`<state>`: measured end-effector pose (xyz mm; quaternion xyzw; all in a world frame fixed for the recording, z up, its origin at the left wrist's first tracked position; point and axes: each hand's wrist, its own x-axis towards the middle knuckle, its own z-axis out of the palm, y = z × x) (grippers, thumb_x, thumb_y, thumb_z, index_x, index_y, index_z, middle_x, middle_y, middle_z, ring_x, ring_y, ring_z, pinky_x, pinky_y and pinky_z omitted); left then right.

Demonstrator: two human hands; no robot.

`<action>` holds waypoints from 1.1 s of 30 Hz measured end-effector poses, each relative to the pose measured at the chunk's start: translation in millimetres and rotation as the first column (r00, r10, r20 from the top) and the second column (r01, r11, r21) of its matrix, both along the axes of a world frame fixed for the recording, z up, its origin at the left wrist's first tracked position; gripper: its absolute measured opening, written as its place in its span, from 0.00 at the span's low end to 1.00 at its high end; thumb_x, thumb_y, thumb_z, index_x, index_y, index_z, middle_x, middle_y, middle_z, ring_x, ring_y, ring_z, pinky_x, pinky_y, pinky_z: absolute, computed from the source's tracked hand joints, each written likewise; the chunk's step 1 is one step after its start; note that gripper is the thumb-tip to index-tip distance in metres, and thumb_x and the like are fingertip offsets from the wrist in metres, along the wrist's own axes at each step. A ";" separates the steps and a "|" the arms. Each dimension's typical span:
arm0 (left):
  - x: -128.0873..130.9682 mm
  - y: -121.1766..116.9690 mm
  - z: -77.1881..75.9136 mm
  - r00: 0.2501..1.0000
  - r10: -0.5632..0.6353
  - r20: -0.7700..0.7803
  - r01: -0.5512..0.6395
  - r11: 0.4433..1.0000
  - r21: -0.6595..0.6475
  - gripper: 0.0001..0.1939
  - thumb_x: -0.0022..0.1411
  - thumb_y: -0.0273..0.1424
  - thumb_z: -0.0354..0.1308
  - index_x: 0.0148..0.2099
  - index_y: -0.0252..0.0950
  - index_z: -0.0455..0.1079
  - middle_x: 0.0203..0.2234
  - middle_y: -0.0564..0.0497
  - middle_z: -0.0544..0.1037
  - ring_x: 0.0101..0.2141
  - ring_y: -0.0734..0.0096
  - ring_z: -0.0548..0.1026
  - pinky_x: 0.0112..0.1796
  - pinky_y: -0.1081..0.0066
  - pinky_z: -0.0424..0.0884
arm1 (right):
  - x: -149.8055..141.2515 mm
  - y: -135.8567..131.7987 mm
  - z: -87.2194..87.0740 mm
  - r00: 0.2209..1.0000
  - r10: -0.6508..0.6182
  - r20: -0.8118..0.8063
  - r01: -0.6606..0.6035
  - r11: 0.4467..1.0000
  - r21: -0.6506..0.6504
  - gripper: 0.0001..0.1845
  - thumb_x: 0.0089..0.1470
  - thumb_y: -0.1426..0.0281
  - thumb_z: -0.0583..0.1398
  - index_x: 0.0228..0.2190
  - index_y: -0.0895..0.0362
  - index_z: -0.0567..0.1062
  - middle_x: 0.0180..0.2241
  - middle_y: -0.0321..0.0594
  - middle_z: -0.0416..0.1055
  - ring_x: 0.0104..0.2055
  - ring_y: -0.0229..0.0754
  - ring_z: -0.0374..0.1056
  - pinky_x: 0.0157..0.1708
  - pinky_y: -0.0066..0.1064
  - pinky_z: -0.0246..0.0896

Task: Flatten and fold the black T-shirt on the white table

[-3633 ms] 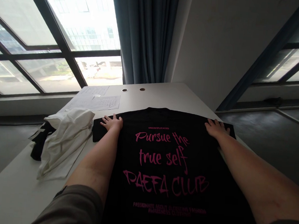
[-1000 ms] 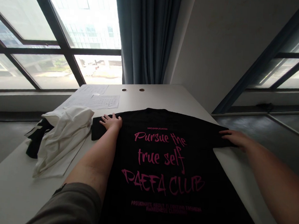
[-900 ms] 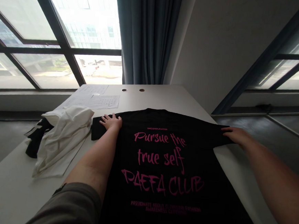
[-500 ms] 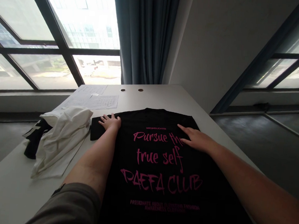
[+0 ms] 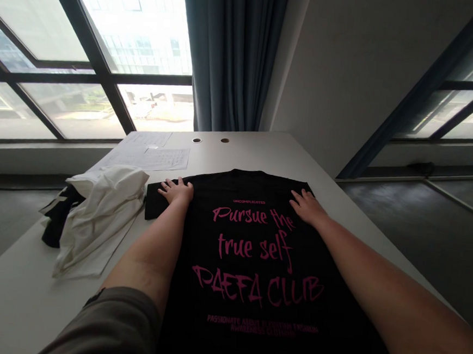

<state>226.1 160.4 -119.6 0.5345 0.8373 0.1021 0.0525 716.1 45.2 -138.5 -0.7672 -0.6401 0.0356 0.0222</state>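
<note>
A black T-shirt (image 5: 249,265) with pink lettering lies spread flat on a white table (image 5: 259,149), its collar toward the far end. My left hand (image 5: 178,191) rests on the shirt near its left shoulder and sleeve, fingers spread and pressing on the cloth. On the other side, my right hand (image 5: 305,206) lies on the shirt by the right shoulder, fingers stretched out and apart. Neither hand grips the fabric. The right sleeve is mostly hidden behind my right hand and arm.
Left of the shirt is a crumpled heap of white cloth (image 5: 100,210), with a black garment (image 5: 59,220) partly under it. Papers (image 5: 166,158) lie farther back, near two round holes in the tabletop. A blue curtain (image 5: 229,56) and windows stand beyond the table.
My right hand has slid outward from the printed words to the right shoulder, uncovering the lettering there. My left hand stays on the left shoulder. The view has shifted slightly.
</note>
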 end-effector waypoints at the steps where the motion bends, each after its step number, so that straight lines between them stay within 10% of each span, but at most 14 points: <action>1: -0.1 0.1 -0.1 1.000 -0.001 0.001 0.001 1.000 -0.001 0.36 0.70 0.50 0.45 0.74 0.42 0.61 0.74 0.36 0.53 0.73 0.31 0.46 0.65 0.31 0.40 | 1.0 6.3 2.5 1.000 -0.012 -0.016 0.012 1.000 0.001 0.37 0.70 0.52 0.46 0.72 0.54 0.59 0.75 0.50 0.48 0.75 0.61 0.46 0.72 0.50 0.44; 5: -0.2 0.5 -0.3 1.000 0.003 -0.005 -0.003 1.000 0.004 0.36 0.70 0.50 0.45 0.74 0.42 0.61 0.74 0.36 0.53 0.73 0.31 0.46 0.65 0.30 0.41 | 8.1 29.6 12.6 0.992 -0.088 -0.088 0.086 0.996 -0.021 0.35 0.71 0.57 0.41 0.71 0.57 0.61 0.73 0.50 0.55 0.73 0.54 0.54 0.71 0.45 0.48; 14: -0.9 2.1 -1.2 1.000 0.006 -0.005 -0.006 1.000 -0.012 0.36 0.69 0.51 0.44 0.73 0.43 0.61 0.75 0.36 0.52 0.73 0.31 0.45 0.66 0.31 0.40 | -24.9 50.3 20.4 0.960 -0.273 -0.069 0.258 0.951 -0.172 0.47 0.67 0.44 0.43 0.75 0.60 0.48 0.76 0.57 0.35 0.77 0.64 0.36 0.72 0.58 0.36; 23: -2.4 3.3 -3.4 1.000 -0.016 0.015 0.016 0.999 0.041 0.36 0.68 0.50 0.47 0.73 0.42 0.62 0.74 0.35 0.55 0.72 0.28 0.47 0.64 0.28 0.41 | -115.2 -20.4 11.7 0.994 0.028 -0.105 -0.032 0.999 -0.034 0.49 0.68 0.42 0.37 0.75 0.64 0.42 0.76 0.58 0.35 0.77 0.60 0.36 0.74 0.53 0.34; 33: -1.3 0.8 0.2 1.000 -0.010 0.003 0.010 1.000 0.013 0.36 0.69 0.50 0.46 0.73 0.41 0.62 0.74 0.34 0.53 0.72 0.29 0.46 0.65 0.28 0.40 | -60.0 -74.8 4.5 0.999 0.002 0.047 -0.003 1.000 0.025 0.41 0.69 0.46 0.41 0.73 0.54 0.55 0.76 0.49 0.45 0.76 0.59 0.43 0.72 0.55 0.40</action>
